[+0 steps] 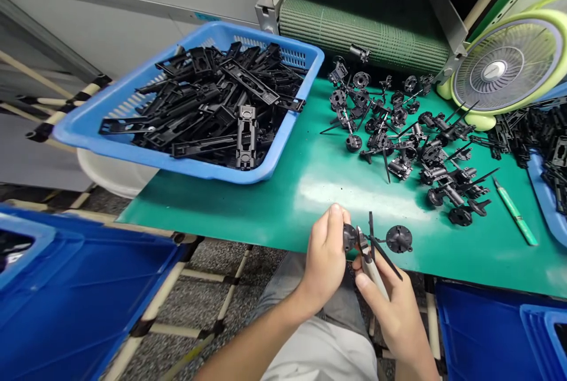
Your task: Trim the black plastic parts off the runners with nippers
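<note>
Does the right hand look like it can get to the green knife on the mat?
Probably yes. The right hand is nearer, and only bare green mat lies between it and the green knife. But it is holding white-handled cutters, so those may need setting down first.

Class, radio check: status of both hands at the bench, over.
Left hand gripping black moulded plastic part. Right hand holding pale-handled cutters at it. Blue basket beyond, apart from hands.
</note>
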Available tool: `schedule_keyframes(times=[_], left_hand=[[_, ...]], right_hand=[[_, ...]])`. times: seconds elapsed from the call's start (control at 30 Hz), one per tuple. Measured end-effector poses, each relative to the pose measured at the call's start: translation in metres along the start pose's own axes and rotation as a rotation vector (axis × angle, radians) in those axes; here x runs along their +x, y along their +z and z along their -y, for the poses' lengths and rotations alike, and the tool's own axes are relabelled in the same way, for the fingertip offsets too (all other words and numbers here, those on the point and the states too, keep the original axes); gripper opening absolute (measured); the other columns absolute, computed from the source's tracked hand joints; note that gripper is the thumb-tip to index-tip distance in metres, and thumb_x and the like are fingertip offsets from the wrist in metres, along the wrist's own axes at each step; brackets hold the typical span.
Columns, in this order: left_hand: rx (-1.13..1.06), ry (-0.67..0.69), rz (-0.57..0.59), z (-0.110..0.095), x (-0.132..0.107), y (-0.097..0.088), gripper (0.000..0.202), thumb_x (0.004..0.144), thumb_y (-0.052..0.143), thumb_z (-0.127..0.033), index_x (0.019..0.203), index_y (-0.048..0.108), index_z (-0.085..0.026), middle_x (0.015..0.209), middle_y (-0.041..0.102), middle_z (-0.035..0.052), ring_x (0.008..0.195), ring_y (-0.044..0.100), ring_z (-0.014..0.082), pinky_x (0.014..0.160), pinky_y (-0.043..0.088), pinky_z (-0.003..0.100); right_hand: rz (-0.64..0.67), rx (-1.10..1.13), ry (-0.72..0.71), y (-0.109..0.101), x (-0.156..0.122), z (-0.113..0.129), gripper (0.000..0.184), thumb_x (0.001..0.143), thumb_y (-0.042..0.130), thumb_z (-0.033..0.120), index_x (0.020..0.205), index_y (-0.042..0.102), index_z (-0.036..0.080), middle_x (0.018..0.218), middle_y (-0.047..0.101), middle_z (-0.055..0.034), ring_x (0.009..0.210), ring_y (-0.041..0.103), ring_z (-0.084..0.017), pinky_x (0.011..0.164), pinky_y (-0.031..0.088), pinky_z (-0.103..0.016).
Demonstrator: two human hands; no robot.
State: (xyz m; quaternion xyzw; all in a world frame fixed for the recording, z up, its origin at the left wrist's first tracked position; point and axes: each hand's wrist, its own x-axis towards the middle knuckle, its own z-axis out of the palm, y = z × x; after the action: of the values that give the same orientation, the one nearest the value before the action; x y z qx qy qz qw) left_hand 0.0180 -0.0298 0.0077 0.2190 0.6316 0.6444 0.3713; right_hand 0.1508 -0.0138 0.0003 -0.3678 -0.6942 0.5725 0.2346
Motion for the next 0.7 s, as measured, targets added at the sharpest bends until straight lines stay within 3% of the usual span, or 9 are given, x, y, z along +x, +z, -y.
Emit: schedule_keyframes(times=[0.5, 0.7], left_hand=[[0.065, 0.074, -0.063, -0.002, 0.006, 0.006, 0.040, 0.098, 0.028, -0.046, 0.068, 0.041, -0.022, 0.064, 0.045, -0.0020, 0.059, 0.044, 0.0130, 0.057, 0.037, 0.025], [0.035, 0.110, -0.150, 0.003, 0.023, 0.007, 0.044, 0.097, 0.030, -0.052, 0.067, 0.042, -0.021, 0.064, 0.047, -0.0010, 0.060, 0.046, 0.0132, 0.057, 0.039, 0.025]], right_hand=[[0.041, -0.089, 0.120, -0.008, 0.014, 0.012, 0.019, 0.077, 0.069, 0.034, 0.079, 0.058, 0.018, 0.071, 0.052, 0.0026, 0.064, 0.046, -0.013, 0.058, 0.036, -0.023], [0.086, -0.145, 0.146, -0.010, 0.038, 0.018, 0.017, 0.084, 0.054, 0.034, 0.085, 0.058, 0.017, 0.067, 0.046, 0.0038, 0.059, 0.041, -0.012, 0.056, 0.032, -0.024]])
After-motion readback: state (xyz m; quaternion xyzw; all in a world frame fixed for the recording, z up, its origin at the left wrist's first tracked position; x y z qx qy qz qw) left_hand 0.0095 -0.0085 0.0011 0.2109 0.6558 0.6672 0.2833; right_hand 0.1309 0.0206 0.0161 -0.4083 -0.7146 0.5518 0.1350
